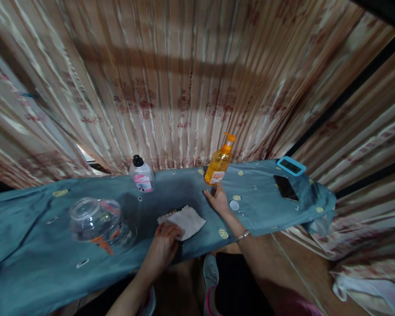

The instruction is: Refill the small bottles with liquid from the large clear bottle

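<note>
At the bottom of the frame two bare forearms come up from below. The left hand [164, 243], in the lower centre, lies with its fingers bent down on the near corner of a white cloth [184, 220]; it presses the cloth more than it grasps it. The cloth is spread flat on a blue-green table cover [36, 259] (it has small yellow and white marks), which runs across the whole middle of the frame.

The right hand [219, 199], a little right of centre, has a thin bracelet at the wrist. Its fingers are stretched forward and not closed on anything; the fingertips are at the base of an orange pump bottle [219, 163], and I cannot tell if they touch it. Just to the right of this hand lies a small white round cap [234, 205].

In the lower left a clear glass bowl [97, 219] lies tilted on the cover. Farther back, left of centre, stands a small clear bottle [141, 174] with a black cap and pink label. In the right part lie a dark phone [285, 188] and a blue-framed device [291, 166]. Behind everything hangs a striped pink-beige curtain [184, 79].
</note>
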The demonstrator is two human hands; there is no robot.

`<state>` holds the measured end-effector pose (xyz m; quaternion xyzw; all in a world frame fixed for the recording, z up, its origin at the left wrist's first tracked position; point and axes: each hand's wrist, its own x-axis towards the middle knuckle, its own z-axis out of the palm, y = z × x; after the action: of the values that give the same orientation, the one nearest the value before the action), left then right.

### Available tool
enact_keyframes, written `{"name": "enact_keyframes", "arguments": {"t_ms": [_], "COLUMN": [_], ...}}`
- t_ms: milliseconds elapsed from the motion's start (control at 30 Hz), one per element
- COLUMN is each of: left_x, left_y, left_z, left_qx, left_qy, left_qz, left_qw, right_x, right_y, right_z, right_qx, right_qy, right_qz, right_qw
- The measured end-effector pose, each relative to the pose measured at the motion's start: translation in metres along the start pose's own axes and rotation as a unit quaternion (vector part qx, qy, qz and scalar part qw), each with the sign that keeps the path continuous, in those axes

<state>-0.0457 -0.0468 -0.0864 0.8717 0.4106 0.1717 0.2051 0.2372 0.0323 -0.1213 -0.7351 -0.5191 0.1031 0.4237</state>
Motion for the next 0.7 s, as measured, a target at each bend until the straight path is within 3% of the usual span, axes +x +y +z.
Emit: {"name": "enact_keyframes", "arguments": {"t_ms": [300, 433, 567, 700], "left_x": [-0.011, -0.003, -0.005, -0.007], "left_y": [-0.012, -0.017, -0.007, 0.003], "left_z": [0.008, 0.006, 0.006, 0.009], "left_qx": [-0.020, -0.048, -0.055, -0.060], "left_qy": [0.027, 0.067, 0.062, 0.107], "left_qz": [-0.004, 0.003, -0.006, -0.007], "left_qw": [0.999, 0.997, 0.997, 0.992], "right_x": [-0.070, -0.073, -0.069, -0.071], "right_y": [-0.056, -0.059, -0.041, -0.027], "right_z": [0.012, 0.004, -0.006, -0.009], "right_qx": [-0.034, -0.038, -0.031, -0.003], "right_qy": [-0.209, -0.201, -0.174, -0.155], "right_qz": [-0.110, -0.087, -0.086, -0.107], "right_qw": [0.971, 0.975, 0.981, 0.982]}}
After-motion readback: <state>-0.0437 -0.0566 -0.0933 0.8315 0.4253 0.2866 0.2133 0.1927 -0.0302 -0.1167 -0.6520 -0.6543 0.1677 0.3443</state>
